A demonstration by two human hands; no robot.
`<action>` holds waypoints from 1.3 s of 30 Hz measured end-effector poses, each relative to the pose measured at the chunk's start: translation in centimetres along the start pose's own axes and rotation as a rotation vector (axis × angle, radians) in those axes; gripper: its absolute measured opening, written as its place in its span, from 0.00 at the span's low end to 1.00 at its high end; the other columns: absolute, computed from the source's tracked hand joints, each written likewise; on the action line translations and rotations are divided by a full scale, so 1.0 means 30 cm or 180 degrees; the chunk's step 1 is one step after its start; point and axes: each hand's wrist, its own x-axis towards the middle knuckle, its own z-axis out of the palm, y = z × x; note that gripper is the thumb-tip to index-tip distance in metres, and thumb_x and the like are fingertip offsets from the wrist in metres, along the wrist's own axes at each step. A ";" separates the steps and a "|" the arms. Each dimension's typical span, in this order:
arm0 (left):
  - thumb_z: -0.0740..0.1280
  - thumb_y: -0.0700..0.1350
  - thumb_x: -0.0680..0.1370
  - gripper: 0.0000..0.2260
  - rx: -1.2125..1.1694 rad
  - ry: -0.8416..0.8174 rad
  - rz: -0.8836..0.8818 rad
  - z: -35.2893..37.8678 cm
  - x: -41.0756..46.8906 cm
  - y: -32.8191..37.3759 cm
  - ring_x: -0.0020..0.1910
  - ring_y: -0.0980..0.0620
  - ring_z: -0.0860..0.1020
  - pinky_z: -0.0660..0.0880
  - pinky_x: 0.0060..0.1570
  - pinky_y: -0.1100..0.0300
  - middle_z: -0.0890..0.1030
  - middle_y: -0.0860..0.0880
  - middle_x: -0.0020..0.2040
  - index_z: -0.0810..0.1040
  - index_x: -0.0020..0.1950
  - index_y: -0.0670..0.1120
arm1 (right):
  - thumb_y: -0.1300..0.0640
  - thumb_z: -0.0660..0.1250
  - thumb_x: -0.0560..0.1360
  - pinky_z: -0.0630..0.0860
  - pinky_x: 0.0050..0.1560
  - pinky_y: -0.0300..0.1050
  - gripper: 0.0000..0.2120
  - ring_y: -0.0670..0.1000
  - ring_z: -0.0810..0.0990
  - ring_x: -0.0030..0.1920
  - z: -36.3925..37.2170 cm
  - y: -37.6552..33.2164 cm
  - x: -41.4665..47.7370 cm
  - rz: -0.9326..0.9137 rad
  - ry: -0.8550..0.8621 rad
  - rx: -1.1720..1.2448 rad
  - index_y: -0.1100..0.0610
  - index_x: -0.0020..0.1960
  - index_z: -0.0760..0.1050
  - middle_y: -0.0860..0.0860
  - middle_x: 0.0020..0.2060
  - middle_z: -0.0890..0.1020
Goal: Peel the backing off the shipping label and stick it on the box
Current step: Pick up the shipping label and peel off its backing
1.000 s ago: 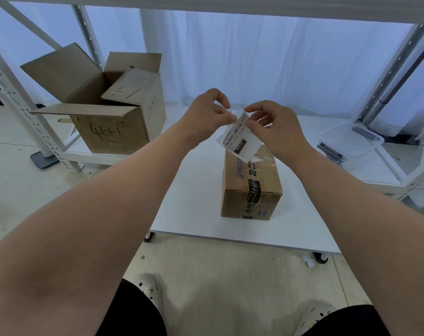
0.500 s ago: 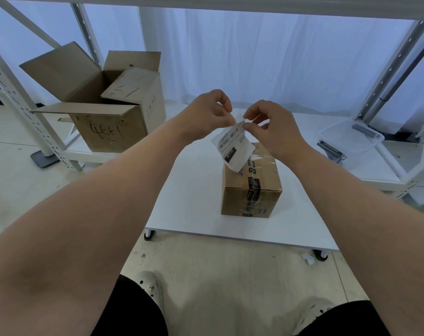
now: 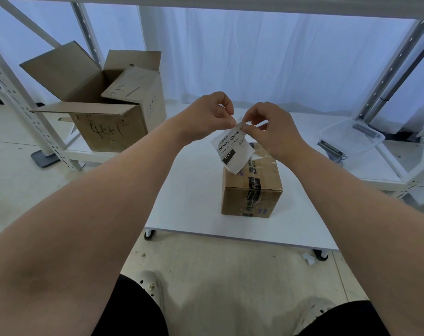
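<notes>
Both grips clamped on label (image 3: 232, 151) top corner | left hand (image 3: 209, 117) | right hand (image 3: 272, 129) | above box (image 3: 252, 187)

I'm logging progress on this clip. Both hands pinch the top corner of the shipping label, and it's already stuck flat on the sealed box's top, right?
Not quite. The head view shows the left hand and right hand pinching the top corner of the shipping label, but it hangs in the air above the sealed box, not yet stuck on its top.
</notes>
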 end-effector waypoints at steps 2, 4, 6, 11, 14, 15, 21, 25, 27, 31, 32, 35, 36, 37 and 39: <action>0.68 0.41 0.76 0.08 0.0001 -0.0013 0.0003 -0.001 -0.003 0.004 0.39 0.60 0.78 0.71 0.39 0.61 0.84 0.56 0.37 0.69 0.44 0.48 | 0.56 0.69 0.73 0.76 0.50 0.46 0.04 0.48 0.75 0.47 -0.001 0.001 0.001 -0.0037 -0.0003 -0.0015 0.51 0.44 0.74 0.46 0.43 0.76; 0.68 0.41 0.76 0.07 -0.0059 -0.0028 -0.0012 -0.002 -0.003 0.005 0.40 0.61 0.78 0.72 0.41 0.62 0.84 0.55 0.37 0.70 0.47 0.46 | 0.56 0.69 0.73 0.76 0.50 0.45 0.04 0.47 0.75 0.47 -0.002 0.003 0.001 -0.0067 -0.0001 -0.0038 0.49 0.45 0.74 0.47 0.45 0.76; 0.68 0.42 0.76 0.07 -0.0139 -0.0047 -0.0052 -0.003 -0.004 0.003 0.43 0.55 0.79 0.72 0.44 0.57 0.84 0.55 0.36 0.70 0.47 0.46 | 0.56 0.69 0.73 0.76 0.51 0.45 0.05 0.47 0.75 0.47 -0.001 0.005 0.001 -0.0090 0.0016 -0.0050 0.48 0.46 0.74 0.47 0.46 0.76; 0.70 0.43 0.75 0.07 -0.0329 0.0067 -0.0347 0.003 0.002 0.000 0.45 0.52 0.77 0.69 0.45 0.61 0.84 0.47 0.42 0.72 0.49 0.47 | 0.55 0.70 0.73 0.76 0.50 0.45 0.04 0.45 0.75 0.45 -0.004 0.010 0.005 -0.0086 0.0151 -0.0001 0.49 0.45 0.75 0.48 0.44 0.78; 0.71 0.44 0.74 0.09 -0.0380 0.0064 -0.0540 0.008 0.005 0.005 0.44 0.56 0.77 0.67 0.45 0.66 0.82 0.48 0.42 0.75 0.52 0.46 | 0.55 0.70 0.73 0.76 0.50 0.45 0.03 0.45 0.75 0.44 -0.005 0.011 0.006 -0.0069 0.0178 -0.0048 0.51 0.44 0.76 0.47 0.43 0.77; 0.71 0.44 0.74 0.09 -0.0382 0.0036 -0.0556 0.009 0.004 0.009 0.43 0.57 0.77 0.66 0.44 0.68 0.82 0.50 0.41 0.76 0.52 0.46 | 0.56 0.70 0.72 0.77 0.50 0.45 0.02 0.45 0.75 0.45 -0.005 0.010 0.006 -0.0071 0.0177 -0.0074 0.51 0.43 0.77 0.47 0.43 0.77; 0.68 0.48 0.76 0.07 -0.0385 0.0004 -0.0636 0.013 0.002 0.021 0.42 0.58 0.77 0.66 0.40 0.68 0.82 0.54 0.40 0.82 0.45 0.46 | 0.56 0.69 0.73 0.76 0.50 0.45 0.02 0.45 0.75 0.45 -0.009 -0.005 0.003 -0.0182 0.0133 -0.0127 0.51 0.43 0.77 0.46 0.43 0.76; 0.69 0.48 0.75 0.06 -0.0398 0.0105 -0.0774 0.013 0.013 0.015 0.44 0.56 0.75 0.65 0.45 0.62 0.80 0.54 0.43 0.81 0.42 0.47 | 0.56 0.69 0.73 0.76 0.50 0.44 0.01 0.44 0.74 0.46 -0.008 -0.009 0.002 -0.0217 0.0143 -0.0160 0.51 0.44 0.77 0.46 0.43 0.76; 0.69 0.48 0.75 0.06 -0.0396 0.0204 -0.0807 0.013 0.017 0.012 0.45 0.56 0.74 0.66 0.45 0.61 0.80 0.54 0.44 0.82 0.43 0.47 | 0.56 0.69 0.73 0.76 0.50 0.43 0.01 0.45 0.74 0.46 -0.009 -0.008 0.003 -0.0209 0.0144 -0.0174 0.52 0.44 0.77 0.46 0.43 0.76; 0.68 0.48 0.76 0.05 -0.0452 0.0389 -0.0803 0.009 0.025 -0.005 0.46 0.56 0.76 0.67 0.44 0.61 0.81 0.53 0.45 0.81 0.42 0.49 | 0.57 0.69 0.73 0.75 0.50 0.41 0.01 0.45 0.74 0.46 -0.015 -0.009 0.000 -0.0227 0.0147 -0.0176 0.53 0.44 0.78 0.46 0.44 0.76; 0.67 0.48 0.76 0.05 -0.0506 0.0418 -0.0795 0.009 0.026 -0.010 0.45 0.56 0.77 0.68 0.44 0.61 0.82 0.53 0.45 0.80 0.43 0.48 | 0.58 0.69 0.73 0.75 0.49 0.41 0.01 0.45 0.74 0.46 -0.015 -0.010 -0.001 -0.0224 0.0153 -0.0168 0.53 0.44 0.78 0.46 0.44 0.76; 0.65 0.47 0.78 0.06 -0.0627 0.0511 -0.0738 0.010 0.030 -0.019 0.42 0.54 0.78 0.72 0.46 0.60 0.81 0.51 0.43 0.76 0.43 0.47 | 0.58 0.69 0.73 0.74 0.49 0.38 0.01 0.47 0.75 0.48 -0.015 -0.009 -0.002 -0.0185 0.0121 -0.0106 0.54 0.45 0.78 0.47 0.45 0.77; 0.65 0.46 0.79 0.06 -0.0650 0.0525 -0.0710 0.011 0.031 -0.021 0.43 0.52 0.78 0.74 0.49 0.58 0.81 0.50 0.43 0.76 0.43 0.47 | 0.58 0.69 0.73 0.74 0.50 0.36 0.02 0.48 0.76 0.50 -0.014 -0.009 -0.001 -0.0160 0.0082 -0.0062 0.54 0.45 0.77 0.48 0.47 0.78; 0.65 0.46 0.78 0.06 -0.0668 0.0507 -0.0673 0.012 0.032 -0.021 0.45 0.49 0.79 0.76 0.53 0.55 0.81 0.48 0.44 0.75 0.43 0.47 | 0.57 0.69 0.73 0.73 0.52 0.35 0.02 0.48 0.76 0.52 -0.013 -0.011 -0.001 -0.0112 0.0032 0.0020 0.53 0.46 0.77 0.48 0.49 0.79; 0.67 0.46 0.77 0.05 -0.0676 0.0367 -0.0559 0.014 0.030 -0.016 0.48 0.47 0.80 0.77 0.57 0.52 0.82 0.45 0.45 0.75 0.43 0.47 | 0.56 0.70 0.73 0.71 0.57 0.37 0.04 0.46 0.76 0.55 -0.015 -0.020 0.000 0.0020 -0.0074 0.0284 0.53 0.45 0.75 0.48 0.51 0.80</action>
